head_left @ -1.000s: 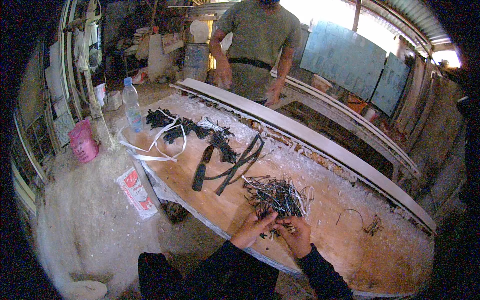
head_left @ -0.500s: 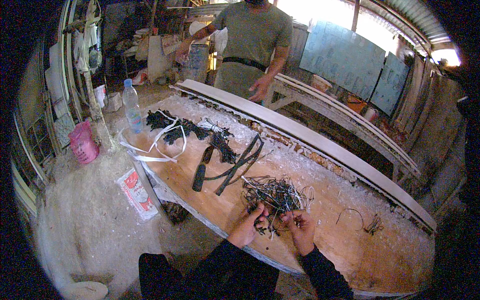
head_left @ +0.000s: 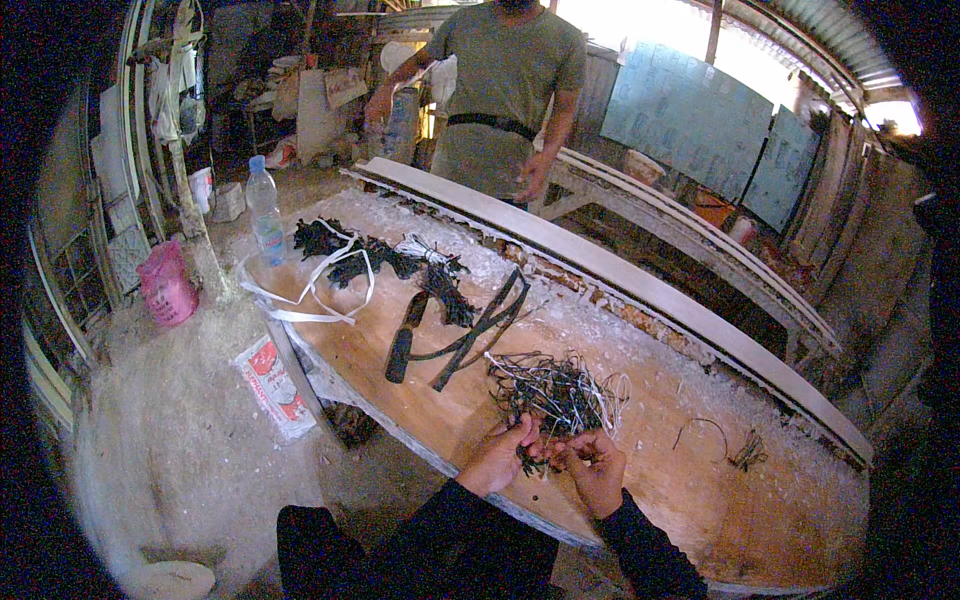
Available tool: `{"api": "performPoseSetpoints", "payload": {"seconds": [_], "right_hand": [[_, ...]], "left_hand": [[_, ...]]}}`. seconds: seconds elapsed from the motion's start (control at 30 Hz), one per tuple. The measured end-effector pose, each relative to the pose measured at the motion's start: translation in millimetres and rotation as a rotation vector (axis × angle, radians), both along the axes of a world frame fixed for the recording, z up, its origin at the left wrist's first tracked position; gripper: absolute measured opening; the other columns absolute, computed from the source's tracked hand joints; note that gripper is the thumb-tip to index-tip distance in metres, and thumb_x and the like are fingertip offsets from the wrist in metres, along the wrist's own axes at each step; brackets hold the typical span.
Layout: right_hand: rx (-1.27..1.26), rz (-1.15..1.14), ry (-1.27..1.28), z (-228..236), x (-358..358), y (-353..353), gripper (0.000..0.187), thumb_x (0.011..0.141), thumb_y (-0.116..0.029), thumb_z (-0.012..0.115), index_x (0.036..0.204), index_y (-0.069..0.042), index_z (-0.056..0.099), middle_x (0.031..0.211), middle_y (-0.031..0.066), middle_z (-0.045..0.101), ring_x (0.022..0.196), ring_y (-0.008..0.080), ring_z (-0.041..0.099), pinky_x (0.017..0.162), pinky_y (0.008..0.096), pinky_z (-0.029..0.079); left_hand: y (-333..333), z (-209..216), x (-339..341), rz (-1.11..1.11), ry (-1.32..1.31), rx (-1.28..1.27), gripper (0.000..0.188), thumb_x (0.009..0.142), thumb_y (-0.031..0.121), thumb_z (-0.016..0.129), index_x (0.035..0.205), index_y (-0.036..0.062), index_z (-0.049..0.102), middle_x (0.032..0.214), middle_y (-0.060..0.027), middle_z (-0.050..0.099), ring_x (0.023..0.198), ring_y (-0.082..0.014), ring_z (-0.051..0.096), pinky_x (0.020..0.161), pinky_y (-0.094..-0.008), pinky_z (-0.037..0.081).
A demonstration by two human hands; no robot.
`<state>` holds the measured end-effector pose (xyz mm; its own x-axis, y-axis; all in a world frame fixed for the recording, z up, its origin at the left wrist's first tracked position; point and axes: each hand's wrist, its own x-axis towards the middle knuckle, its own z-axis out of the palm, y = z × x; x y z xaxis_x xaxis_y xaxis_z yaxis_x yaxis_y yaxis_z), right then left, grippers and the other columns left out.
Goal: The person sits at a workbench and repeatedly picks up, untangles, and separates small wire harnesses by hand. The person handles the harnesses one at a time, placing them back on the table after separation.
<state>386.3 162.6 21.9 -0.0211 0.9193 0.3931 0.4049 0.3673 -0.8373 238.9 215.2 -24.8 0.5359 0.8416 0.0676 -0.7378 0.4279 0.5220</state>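
A tangled heap of thin black and white strings (head_left: 562,390) lies on the plywood tabletop (head_left: 690,500) in front of me. At its near edge my left hand (head_left: 497,455) is closed, with strands of the bundle between thumb and fingers. Close beside it, my right hand (head_left: 597,470) pinches strands too, the fingertips of both hands almost meeting. Exactly which strands each holds is too fine to make out. Left of the heap lie a black-handled tool (head_left: 400,350) and folded dark rubber strips (head_left: 480,335). Bundles of black ties (head_left: 350,258) rest farther off.
A white strap (head_left: 315,317) and a plastic bottle (head_left: 265,212) occupy the table's far left end. A long pale board (head_left: 620,255) runs along the far edge. Another person (head_left: 505,90) stands behind it. A pink sack (head_left: 167,285) sits on the floor at left.
My hands have drawn closer together at the near edge of the heap, the right shifting slightly left. The other person's hand beyond the table has moved a little to the right.
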Motion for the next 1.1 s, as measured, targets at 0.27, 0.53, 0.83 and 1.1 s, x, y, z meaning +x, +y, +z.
{"api": "performPoseSetpoints", "payload": {"seconds": [0.27, 0.53, 0.83, 1.1], "right_hand": [[0.024, 0.106, -0.062, 20.4, -14.4, -11.2, 0.009, 0.078, -0.006, 0.061, 0.087, -0.006, 0.060, 0.078, 0.0081, 0.063, 0.074, 0.0207, 0.061, 0.061, 0.0314, 0.049], [0.320, 0.126, -0.587, 20.9, -8.5, -2.3, 0.018, 0.075, -0.018, 0.062, 0.092, -0.014, 0.061, 0.075, 0.0071, 0.062, 0.070, 0.0275, 0.057, 0.067, 0.0401, 0.043], [0.286, -0.016, -0.682, 23.3, 5.1, -2.3, 0.010, 0.076, -0.012, 0.060, 0.084, -0.014, 0.065, 0.084, 0.0020, 0.065, 0.080, 0.0193, 0.059, 0.086, 0.0402, 0.033], [0.243, -0.426, -0.598, 32.3, 24.3, 17.1, 0.007, 0.071, -0.009, 0.064, 0.077, -0.010, 0.064, 0.078, 0.0061, 0.063, 0.073, 0.0233, 0.056, 0.075, 0.0360, 0.037]], "left_hand": [[-17.6, 21.9, -0.4, 0.124, 0.311, 0.185, 0.035, 0.085, 0.038, 0.054, 0.101, 0.0069, 0.054, 0.082, 0.0025, 0.055, 0.071, -0.0059, 0.047, 0.059, -0.0223, 0.038], [-12.9, 20.4, -3.6, 0.061, 0.273, 0.038, 0.027, 0.088, 0.037, 0.049, 0.092, 0.0107, 0.053, 0.080, 0.0030, 0.052, 0.068, -0.0080, 0.047, 0.059, -0.0238, 0.041], [-3.0, 17.5, -2.8, 0.390, -0.093, -0.217, 0.023, 0.089, 0.035, 0.047, 0.089, 0.0112, 0.047, 0.073, 0.0011, 0.046, 0.069, -0.0133, 0.047, 0.067, -0.0242, 0.040], [-0.8, 13.1, -11.2, 0.404, -0.208, -0.235, 0.035, 0.087, 0.048, 0.042, 0.074, 0.0150, 0.040, 0.058, 0.0064, 0.029, 0.049, -0.0056, 0.028, 0.043, -0.0202, 0.025]]}}
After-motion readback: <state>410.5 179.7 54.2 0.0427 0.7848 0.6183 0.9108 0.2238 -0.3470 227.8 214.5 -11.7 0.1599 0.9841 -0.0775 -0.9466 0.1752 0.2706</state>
